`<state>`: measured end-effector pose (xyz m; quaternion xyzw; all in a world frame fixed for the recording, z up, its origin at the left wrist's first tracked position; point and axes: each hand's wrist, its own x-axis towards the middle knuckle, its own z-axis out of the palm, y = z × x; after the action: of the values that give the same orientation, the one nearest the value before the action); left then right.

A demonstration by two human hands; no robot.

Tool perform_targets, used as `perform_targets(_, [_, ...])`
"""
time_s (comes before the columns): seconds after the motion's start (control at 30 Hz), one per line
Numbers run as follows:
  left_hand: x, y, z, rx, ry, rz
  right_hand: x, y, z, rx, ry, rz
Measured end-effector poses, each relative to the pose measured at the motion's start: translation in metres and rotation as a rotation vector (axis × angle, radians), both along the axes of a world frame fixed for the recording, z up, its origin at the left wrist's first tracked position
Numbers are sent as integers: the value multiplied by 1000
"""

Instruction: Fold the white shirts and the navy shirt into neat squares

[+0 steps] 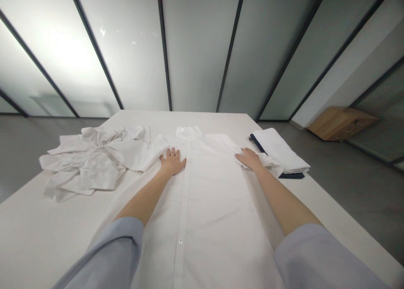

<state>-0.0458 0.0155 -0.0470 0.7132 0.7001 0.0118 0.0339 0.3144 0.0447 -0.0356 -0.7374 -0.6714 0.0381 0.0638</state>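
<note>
1. Both hands lie open and flat, palms down, gripping nothing: left hand (172, 162) just beside the button placket (184, 205), right hand (251, 160) out on the right shoulder area.
2. White button-front shirt (214, 213) lies face up and lengthwise on the desk (34, 238), collar (188, 132) at the far end, hem out of view at the near end.
3. Flat palms appear placed to keep the cloth spread; the front looks mostly smooth, its right sleeve (269, 163) bunched.
4. Crumpled white garment (90, 165) sits left, apparently set aside from the spread shirt.
5. Folded white cloth (279, 150) rests on dark navy cloth (292, 176) at right, a tidy stack placed clear of the shirt's middle.
6. Pale blue sleeves (107, 249) end short of both wrists.
</note>
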Motion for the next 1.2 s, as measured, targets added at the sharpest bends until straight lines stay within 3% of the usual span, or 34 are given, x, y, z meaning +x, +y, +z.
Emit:
perform_targets(0.13, [-11,11,-1,13,8,-8,11,12,5,84,171,-44])
perform_targets(0.23, [-13,13,-1,31,17,5,22,14,15,163,72,-63])
perform_targets(0.4, [-13,13,-1,49,7,5,35,8,26,2,-183,-172])
perform_targets(0.57, [-14,13,-2,56,-8,11,48,5,27,-149,-196,-198])
perform_targets(0.83, [-13,12,0,64,-28,8,60,8,39,-9,-124,-178])
perform_targets(1.07, [-12,12,-1,57,-34,14,46,11,37,-140,-62,-98])
perform_targets(1.2, [-13,13,-3,65,-34,10,40,11,33,-135,-53,-102])
